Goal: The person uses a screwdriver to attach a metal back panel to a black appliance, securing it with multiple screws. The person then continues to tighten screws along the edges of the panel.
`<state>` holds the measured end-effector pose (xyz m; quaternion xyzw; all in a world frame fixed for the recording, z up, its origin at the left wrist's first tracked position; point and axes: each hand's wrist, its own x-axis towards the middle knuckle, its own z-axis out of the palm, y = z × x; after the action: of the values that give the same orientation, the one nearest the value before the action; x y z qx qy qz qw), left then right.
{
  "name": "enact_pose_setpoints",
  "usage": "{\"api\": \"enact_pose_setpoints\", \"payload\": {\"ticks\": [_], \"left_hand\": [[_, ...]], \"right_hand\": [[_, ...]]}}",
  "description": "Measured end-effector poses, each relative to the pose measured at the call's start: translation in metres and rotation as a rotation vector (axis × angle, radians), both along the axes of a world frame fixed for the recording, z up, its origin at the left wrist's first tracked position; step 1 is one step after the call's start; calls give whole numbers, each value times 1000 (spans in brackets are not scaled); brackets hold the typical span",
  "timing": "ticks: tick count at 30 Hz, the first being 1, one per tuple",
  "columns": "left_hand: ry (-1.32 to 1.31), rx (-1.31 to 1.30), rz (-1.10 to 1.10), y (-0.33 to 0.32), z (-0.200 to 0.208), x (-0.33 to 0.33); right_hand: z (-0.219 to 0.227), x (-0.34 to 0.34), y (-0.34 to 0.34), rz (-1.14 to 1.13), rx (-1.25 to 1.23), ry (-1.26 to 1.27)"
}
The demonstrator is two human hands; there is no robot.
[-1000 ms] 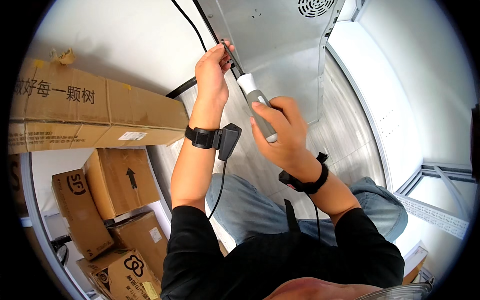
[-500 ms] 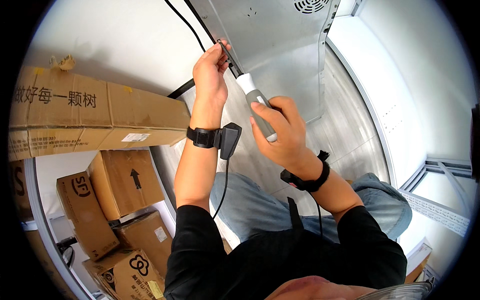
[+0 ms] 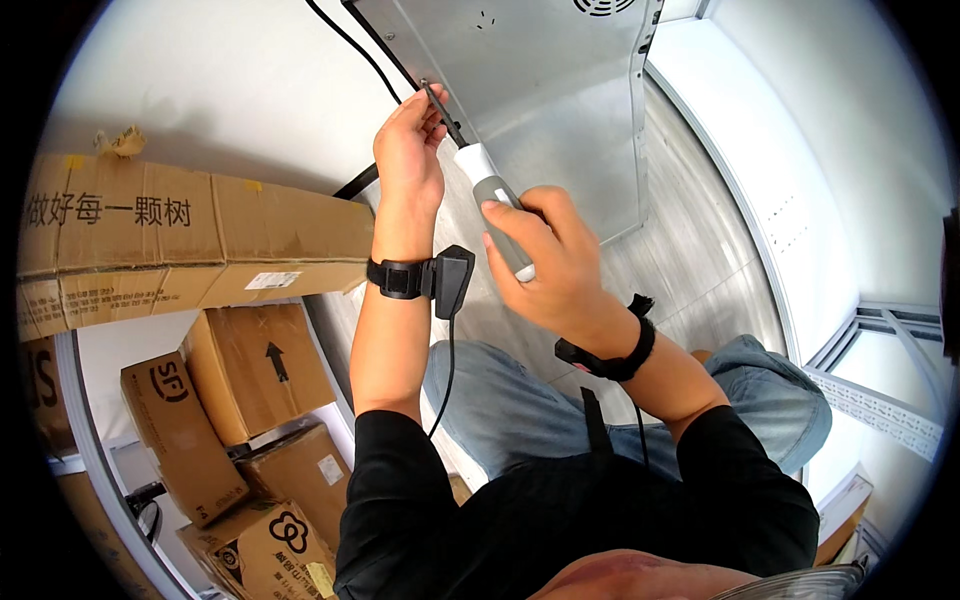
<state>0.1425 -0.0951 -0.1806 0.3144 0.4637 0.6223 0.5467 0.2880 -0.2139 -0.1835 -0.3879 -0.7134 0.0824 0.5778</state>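
Observation:
My right hand (image 3: 555, 265) is wrapped round the grey and white handle of a powered screwdriver (image 3: 508, 222). Its long dark shaft slants up and left, the tip meeting the left edge of a metal appliance panel (image 3: 560, 110). My left hand (image 3: 408, 160) is at that same edge, thumb and fingertips closed about the shaft near its tip. Whether a small screw sits there is hidden by the fingers. Both wrists wear black straps, the left one carrying a black box with a cable (image 3: 451, 370).
A long cardboard carton (image 3: 235, 225) lies at left, above a shelf holding several brown boxes (image 3: 255, 370). A black power cord (image 3: 355, 45) runs behind the appliance. Metal framing (image 3: 890, 350) stands at right. My legs (image 3: 510, 405) are bent close below the work.
Both hands and the screwdriver sit slightly further left in view, and the panel has shifted up and left with them. The hold on the screwdriver looks the same.

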Motion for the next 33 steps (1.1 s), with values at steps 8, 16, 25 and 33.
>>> {"api": "enact_pose_setpoints", "payload": {"ticks": [8,16,25,33], "left_hand": [[-62,23,-312,-4,13,-17],[-138,19,-306,5,5,-21],[-105,15,-347,-3,15,-14],[-99,-9,-275,0,10,-12]], "right_hand": [[5,0,3,8,-47,-1],[5,-2,-10,76,-125,58],[3,-1,-11,29,-95,-25],[-3,-3,-8,16,-30,26]]}}
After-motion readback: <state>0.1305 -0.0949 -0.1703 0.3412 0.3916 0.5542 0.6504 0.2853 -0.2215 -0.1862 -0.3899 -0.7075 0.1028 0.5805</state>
